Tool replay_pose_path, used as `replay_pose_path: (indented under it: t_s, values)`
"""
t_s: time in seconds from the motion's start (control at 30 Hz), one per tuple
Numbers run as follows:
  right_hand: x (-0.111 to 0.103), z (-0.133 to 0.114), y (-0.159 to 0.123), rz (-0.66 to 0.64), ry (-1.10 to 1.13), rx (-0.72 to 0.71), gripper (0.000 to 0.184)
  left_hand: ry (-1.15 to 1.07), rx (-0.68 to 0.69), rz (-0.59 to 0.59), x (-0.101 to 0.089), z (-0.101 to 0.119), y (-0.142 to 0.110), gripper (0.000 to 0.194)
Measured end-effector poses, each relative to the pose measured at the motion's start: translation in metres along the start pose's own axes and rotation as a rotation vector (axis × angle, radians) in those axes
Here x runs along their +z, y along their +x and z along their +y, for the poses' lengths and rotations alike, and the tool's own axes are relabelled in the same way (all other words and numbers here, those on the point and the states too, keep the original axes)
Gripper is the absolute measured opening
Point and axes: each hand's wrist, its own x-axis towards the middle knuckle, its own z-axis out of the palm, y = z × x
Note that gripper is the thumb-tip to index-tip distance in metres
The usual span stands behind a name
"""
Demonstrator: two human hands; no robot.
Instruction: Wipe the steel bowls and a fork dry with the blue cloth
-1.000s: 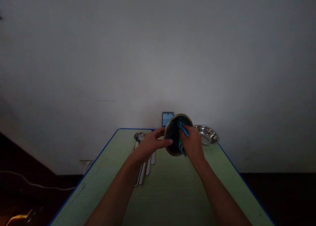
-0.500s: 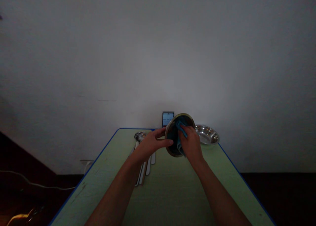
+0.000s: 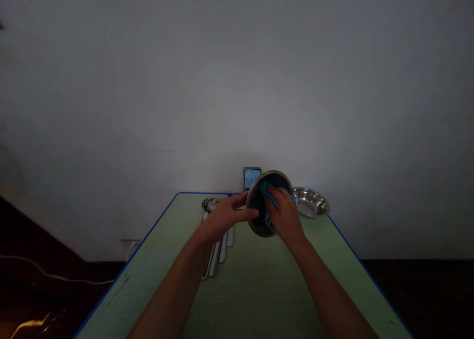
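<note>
A dark-lined metal bowl is held tilted above the green surface, its rim braced by the curved left hand so that a blue cloth, pinched in the right hand, presses inside, near a steel dish.

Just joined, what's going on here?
A person holds a dark round bowl tilted up in their left hand, while their right hand presses a blue cloth against its inside. A steel dish sits on the green table to the right, cutlery to the left, and a phone stands beyond.
</note>
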Motion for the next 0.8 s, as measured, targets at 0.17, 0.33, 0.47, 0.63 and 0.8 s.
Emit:
replay_pose_path:
  t_s: [0.17,0.33,0.47,0.63,0.8]
  values:
    - [0.0016,0.0018,0.0002,-0.034,0.020,-0.032,0.033,0.002,-0.003,-0.009,-0.0011,-0.0001,0.0001,0.032]
    - [0.0014,-0.0003,-0.0009,-0.051,0.033,-0.059,0.033,-0.008,0.006,-0.022,-0.0005,0.0005,-0.0004,0.031]
    - [0.0023,-0.0010,-0.0021,-0.065,0.048,-0.081,0.033,-0.016,-0.017,-0.017,-0.0008,-0.0002,-0.0004,0.033]
    - [0.0039,-0.0009,-0.0029,-0.076,0.070,-0.107,0.033,-0.025,-0.020,-0.031,-0.0020,-0.0010,0.0002,0.037]
    - [0.0032,-0.0011,-0.0030,-0.092,0.074,-0.123,0.032,-0.022,-0.025,-0.006,-0.0016,-0.0005,0.0008,0.035]
